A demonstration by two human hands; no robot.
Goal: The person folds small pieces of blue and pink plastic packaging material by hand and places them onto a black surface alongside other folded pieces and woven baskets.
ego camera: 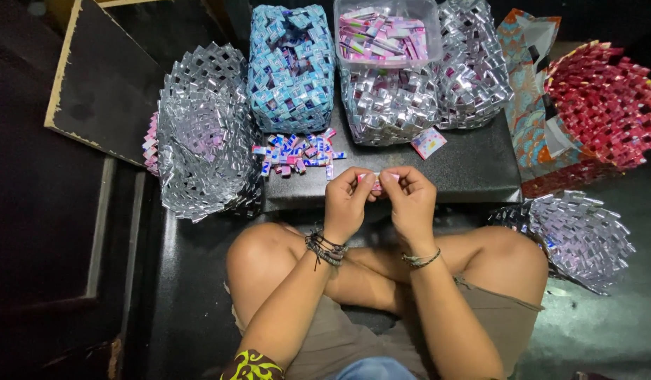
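At nine o'clock on the dark tabletop (473, 165) a silver woven basket (202, 134) was seen, with a blue woven basket (291, 67) at eleven and a heap of folded strips (297, 153) below it. At the centre, a small pink folded strip (377, 179) was pinched between the left hand (348, 204) and the right hand (410, 200), both closed on it. At one o'clock a clear tub (387, 32) of strips was set.

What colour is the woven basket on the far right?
Red, seen from the head camera: the woven basket is shiny red.
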